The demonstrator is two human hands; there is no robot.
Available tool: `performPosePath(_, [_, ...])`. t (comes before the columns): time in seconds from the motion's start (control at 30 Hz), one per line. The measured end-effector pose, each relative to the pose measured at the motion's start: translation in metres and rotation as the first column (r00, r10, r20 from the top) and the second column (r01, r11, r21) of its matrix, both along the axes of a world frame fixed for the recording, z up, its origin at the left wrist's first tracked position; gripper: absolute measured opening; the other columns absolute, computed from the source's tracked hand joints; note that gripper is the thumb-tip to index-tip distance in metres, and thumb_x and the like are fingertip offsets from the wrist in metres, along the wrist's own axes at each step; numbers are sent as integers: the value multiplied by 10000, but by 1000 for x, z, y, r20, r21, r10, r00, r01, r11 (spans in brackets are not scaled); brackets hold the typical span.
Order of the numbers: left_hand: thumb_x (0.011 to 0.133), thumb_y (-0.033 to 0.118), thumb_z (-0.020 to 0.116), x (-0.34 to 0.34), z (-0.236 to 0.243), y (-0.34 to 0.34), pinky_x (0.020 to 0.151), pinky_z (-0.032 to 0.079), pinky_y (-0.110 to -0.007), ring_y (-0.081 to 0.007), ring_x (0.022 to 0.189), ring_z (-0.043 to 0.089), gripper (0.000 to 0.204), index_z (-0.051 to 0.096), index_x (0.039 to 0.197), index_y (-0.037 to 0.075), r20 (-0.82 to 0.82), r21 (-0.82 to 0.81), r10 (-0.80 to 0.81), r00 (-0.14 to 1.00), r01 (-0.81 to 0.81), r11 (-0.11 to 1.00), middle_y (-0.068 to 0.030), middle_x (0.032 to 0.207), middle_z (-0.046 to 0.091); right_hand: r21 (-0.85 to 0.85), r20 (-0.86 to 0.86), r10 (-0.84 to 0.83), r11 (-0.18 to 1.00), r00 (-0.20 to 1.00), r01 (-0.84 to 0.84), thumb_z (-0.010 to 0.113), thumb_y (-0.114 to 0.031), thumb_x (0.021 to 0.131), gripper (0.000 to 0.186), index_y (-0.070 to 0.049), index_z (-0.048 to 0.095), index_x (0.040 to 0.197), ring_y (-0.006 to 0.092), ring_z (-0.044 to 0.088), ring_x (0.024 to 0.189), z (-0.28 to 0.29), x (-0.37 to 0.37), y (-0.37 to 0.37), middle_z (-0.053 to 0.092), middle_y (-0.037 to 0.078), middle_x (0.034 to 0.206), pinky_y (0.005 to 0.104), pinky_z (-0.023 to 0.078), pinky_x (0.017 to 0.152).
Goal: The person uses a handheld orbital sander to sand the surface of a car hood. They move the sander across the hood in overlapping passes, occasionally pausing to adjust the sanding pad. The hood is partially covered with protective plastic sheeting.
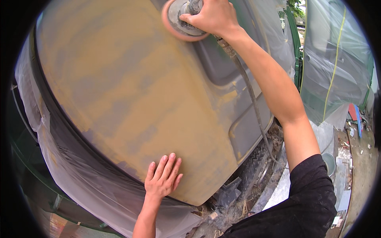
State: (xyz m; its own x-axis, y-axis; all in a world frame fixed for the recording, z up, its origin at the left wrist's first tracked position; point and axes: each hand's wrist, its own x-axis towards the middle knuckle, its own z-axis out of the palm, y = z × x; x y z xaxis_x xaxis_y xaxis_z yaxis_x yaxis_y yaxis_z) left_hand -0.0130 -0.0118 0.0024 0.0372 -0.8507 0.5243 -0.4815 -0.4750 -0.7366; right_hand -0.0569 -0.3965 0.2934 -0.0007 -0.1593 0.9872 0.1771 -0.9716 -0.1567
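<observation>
My right hand (pixel 216 18) is wrapped round the top of a pneumatic disc sander (pixel 179 20), near the upper edge of the view. The sander's round, pinkish pad lies against a large vehicle panel (pixel 131 91) coated in tan filler with grey patches showing through. From the sander an air hose (pixel 251 89) runs down beneath my right forearm. Lower down, my left hand (pixel 162 176) rests flat on the tan surface near its lower-left edge, fingers stretched out and holding nothing.
Clear plastic sheeting (pixel 75 158) hangs along the panel's left edge. More sheeting (pixel 337 59) covers a green body part at the right. Recessed grey hollows (pixel 248 131) shape the panel's right side. Dusty debris (pixel 234 194) lies below it, and a bucket (pixel 328 163) stands right of my arm.
</observation>
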Motion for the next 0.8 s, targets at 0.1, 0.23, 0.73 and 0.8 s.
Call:
performPosePath(0.1, [1037, 505, 509, -2, 3, 1, 1287, 196, -478, -177, 1471, 475, 489, 635, 1455, 283, -6, 3, 6, 1000, -6, 1000, 27, 1572, 543, -18, 48, -20, 1000, 999, 21, 784, -277, 690, 443, -31, 692, 1047, 447, 711, 952, 11, 2, 1, 716, 271, 1005, 506, 577, 848])
performPosePath(0.23, [1037, 505, 509, -1, 1, 2, 1285, 201, -473, -175, 1464, 482, 490, 636, 1454, 279, -7, -7, 0, 1000, 0, 1000, 28, 1570, 544, -17, 58, -24, 1000, 998, 25, 770, -270, 689, 418, -44, 702, 1034, 441, 715, 959, 28, 5, 4, 727, 265, 995, 510, 575, 854])
performPosePath(0.73, [1029, 496, 520, -3, 4, 4, 1286, 192, -471, -193, 1470, 476, 483, 649, 1440, 279, 5, -2, -1, 1000, 1, 1000, 11, 1560, 554, 3, 39, -64, 998, 997, 64, 734, -304, 724, 407, -93, 723, 1072, 433, 723, 1011, 91, 3, 19, 746, 256, 1053, 507, 578, 886])
performPosePath(0.8, [1021, 493, 535, -4, 4, 7, 1288, 186, -477, -203, 1468, 479, 477, 658, 1432, 284, 8, 6, 1, 1000, -1, 1000, 3, 1554, 561, 33, 31, -83, 996, 996, 82, 731, -305, 730, 412, -99, 723, 1086, 429, 721, 1029, 100, 11, 16, 746, 256, 1067, 505, 575, 896])
